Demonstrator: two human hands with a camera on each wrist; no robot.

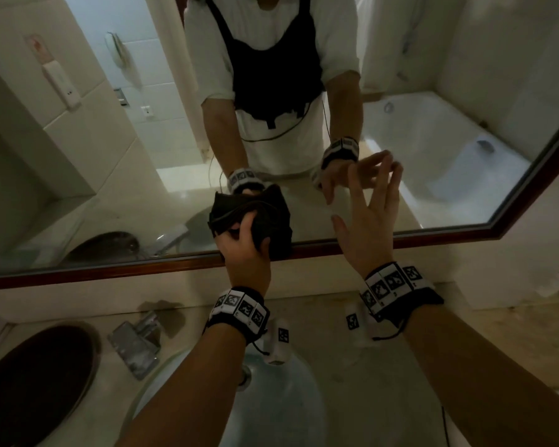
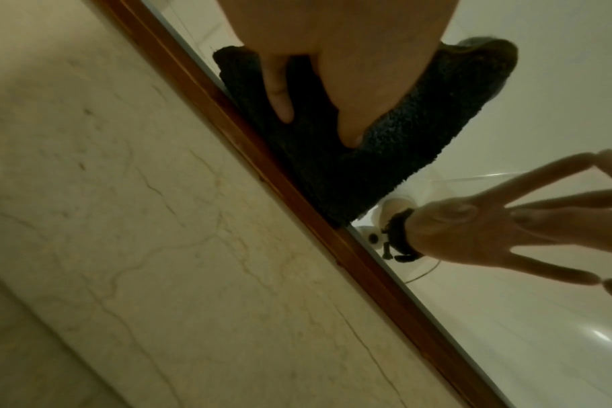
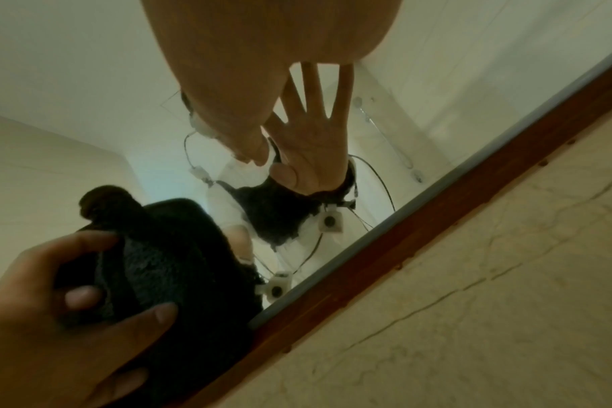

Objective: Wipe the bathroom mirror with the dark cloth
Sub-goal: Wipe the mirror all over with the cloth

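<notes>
Dark round basin (image 1: 36,379) set in the beige counter at left, contents not visible. Glass bowl sink (image 1: 271,411) centre. Left hand (image 1: 244,250) grips bunched dark terry cloth (image 1: 265,217) against wood-framed mirror (image 1: 433,233), at bottom edge. Right hand (image 1: 368,221) w/ fingers spread, tips on glass.

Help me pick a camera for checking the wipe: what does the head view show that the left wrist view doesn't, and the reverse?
Only the head view shows the glass basin, the faucet and both wrist bands.

Only the left wrist view shows the cloth's nubby texture close up, and its lower edge meeting the wooden frame.

Both show the left hand gripping the dark cloth against the mirror, and the right hand spread open with fingertips on the glass.
</notes>
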